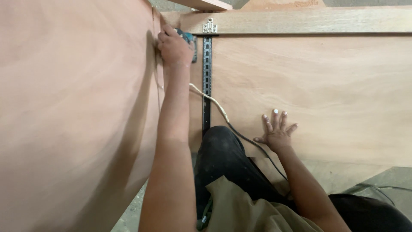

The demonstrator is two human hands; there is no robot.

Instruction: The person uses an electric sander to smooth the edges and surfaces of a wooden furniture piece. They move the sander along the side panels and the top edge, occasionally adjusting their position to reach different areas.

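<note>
My left hand (174,46) is stretched far forward and grips a teal power tool (189,38) pressed against the edge of a large upright plywood panel (73,116) on the left. The tool's cord (223,116) trails back toward my body. My right hand (278,131) lies flat, fingers spread, on a plywood sheet (326,94) lying on the floor. A black slotted metal rail (207,81) runs between the two panels, topped by a small silver bracket (210,26).
A wooden beam (309,20) crosses the top of the flat sheet. My knee in dark trousers (223,154) rests near the rail's lower end. Grey concrete floor (386,178) shows at lower right with loose cables (373,187).
</note>
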